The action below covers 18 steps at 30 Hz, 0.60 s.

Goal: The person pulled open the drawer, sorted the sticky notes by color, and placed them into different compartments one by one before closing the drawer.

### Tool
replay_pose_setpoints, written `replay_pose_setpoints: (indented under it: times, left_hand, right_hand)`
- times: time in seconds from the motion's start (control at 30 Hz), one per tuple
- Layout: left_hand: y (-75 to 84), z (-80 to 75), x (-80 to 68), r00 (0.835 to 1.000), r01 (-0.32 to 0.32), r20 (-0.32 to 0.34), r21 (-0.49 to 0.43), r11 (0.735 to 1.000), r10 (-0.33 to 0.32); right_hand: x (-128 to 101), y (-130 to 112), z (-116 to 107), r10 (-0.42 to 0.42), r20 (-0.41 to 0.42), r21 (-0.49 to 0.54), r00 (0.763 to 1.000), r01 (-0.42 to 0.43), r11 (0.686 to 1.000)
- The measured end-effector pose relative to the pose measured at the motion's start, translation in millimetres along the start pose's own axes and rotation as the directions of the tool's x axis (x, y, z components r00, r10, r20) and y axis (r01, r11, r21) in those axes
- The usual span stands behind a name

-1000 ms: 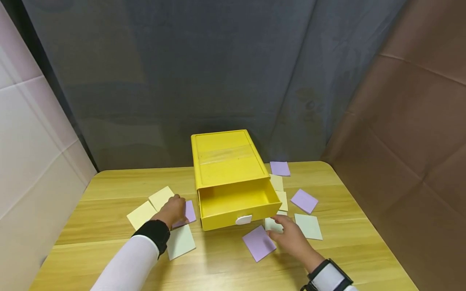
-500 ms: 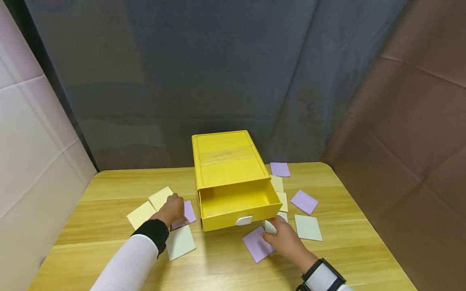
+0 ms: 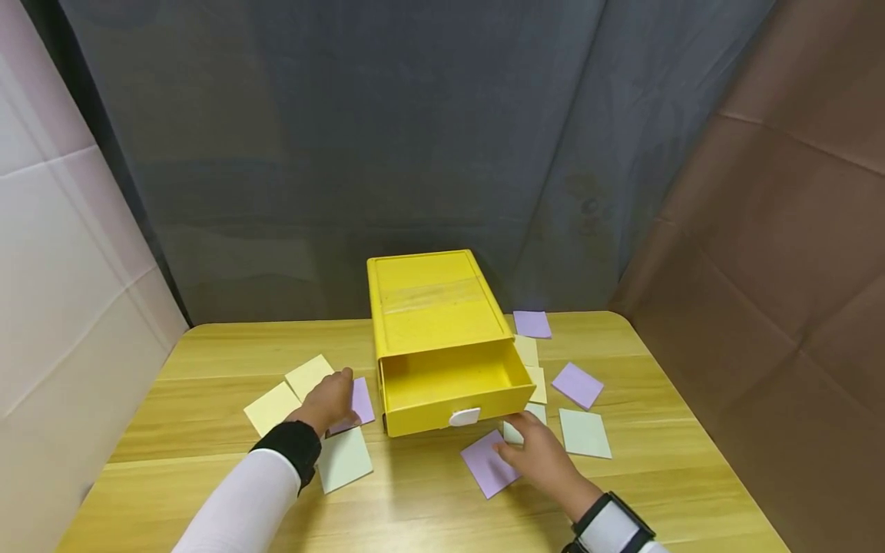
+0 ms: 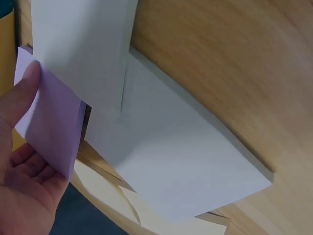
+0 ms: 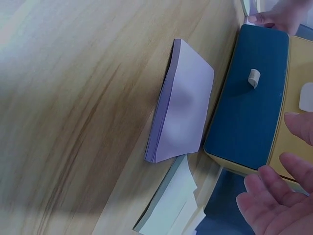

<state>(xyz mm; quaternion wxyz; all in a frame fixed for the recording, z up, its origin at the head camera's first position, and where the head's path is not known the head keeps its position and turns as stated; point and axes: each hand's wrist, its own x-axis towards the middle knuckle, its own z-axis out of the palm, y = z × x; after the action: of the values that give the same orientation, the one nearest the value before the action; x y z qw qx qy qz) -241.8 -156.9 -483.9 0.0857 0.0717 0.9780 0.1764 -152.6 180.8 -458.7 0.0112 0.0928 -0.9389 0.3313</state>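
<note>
Our left hand (image 3: 330, 399) pinches a purple pad (image 3: 360, 402) just left of the open yellow drawer (image 3: 452, 384). Our right hand (image 3: 542, 458), fingers loosely spread and holding nothing, rests beside another purple pad (image 3: 485, 464), fingertips on a pale green pad (image 3: 512, 432).

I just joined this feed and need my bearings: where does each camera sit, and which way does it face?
Head: above, looking forward and down at the yellow drawer box on the table; both hands and sleeves show.
Left wrist: close under the left hand, facing a purple pad that it holds.
Right wrist: by the right hand, low over the table.
Head and right wrist share the purple pad in front of the box.
</note>
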Motion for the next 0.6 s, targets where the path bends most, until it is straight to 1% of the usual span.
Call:
replay_pose_setpoints:
  times: [0.07, 0.13, 0.3, 0.4, 0.5, 0.6]
  left_hand:
    - [0.2, -1.8, -2.3, 1.000, -0.003, -0.018, 0.012, 1.000, 0.003]
    - [-0.4, -3.4, -4.3, 0.999, -0.019, -0.047, 0.032, 0.999, 0.020]
    - [-0.5, -9.5, -10.3, 0.987, -0.088, -0.127, 0.067, 0.994, 0.096]
    - [0.4, -13.3, -12.8, 0.980, -0.116, -0.158, 0.061, 0.991, 0.124]
    - [1.5, -17.9, -15.5, 0.974, -0.136, -0.174, 0.054, 0.989, 0.144]
    - [2.1, -24.0, -19.3, 0.972, -0.143, -0.183, 0.026, 0.989, 0.145]
  right_hand:
    - [-1, -1, -1, -0.002, 0.000, -0.002, 1.000, 0.002, 1.000]
    - [-2, -1, -1, -0.001, 0.001, -0.005, 1.000, 0.001, 1.000]
    - [-4, -2, -1, -0.001, 0.004, -0.002, 1.000, 0.001, 1.000]
    - [-5, -2, -1, -0.009, 0.003, 0.002, 1.000, 0.009, 1.000]
    - [-6, 0, 0, -0.019, -0.003, -0.002, 1.000, 0.019, 1.000]
    - [-7, 1, 0, -0.029, -0.015, -0.009, 0.999, 0.029, 1.000]
